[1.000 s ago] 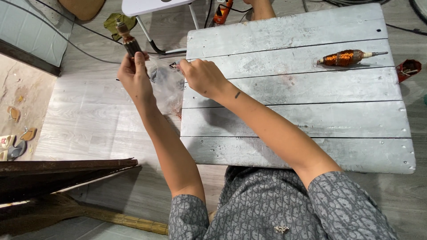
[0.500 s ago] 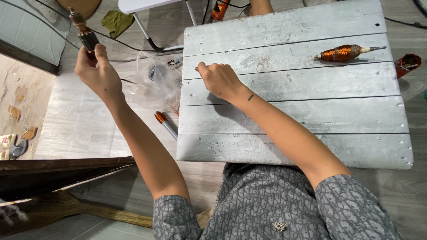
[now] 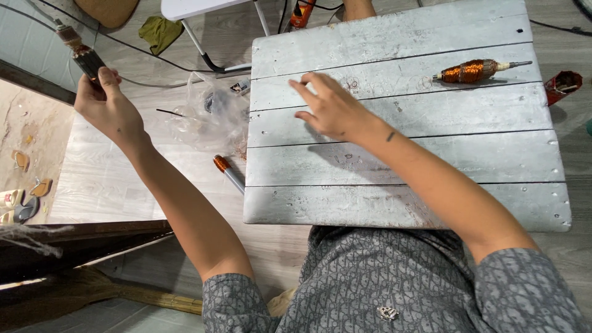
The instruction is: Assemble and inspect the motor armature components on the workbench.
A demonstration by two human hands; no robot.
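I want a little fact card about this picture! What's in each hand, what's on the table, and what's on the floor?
left hand: raised off to the side, gripping a dark motor rotor with a shaft on top
right hand: open, fingers spread, low over the grey plank table
on the table: a copper-wound rotor, lying on its side, apart from both hands
floor beside table: clear plastic bag, orange-handled tool
far right: small red part, past the table edge
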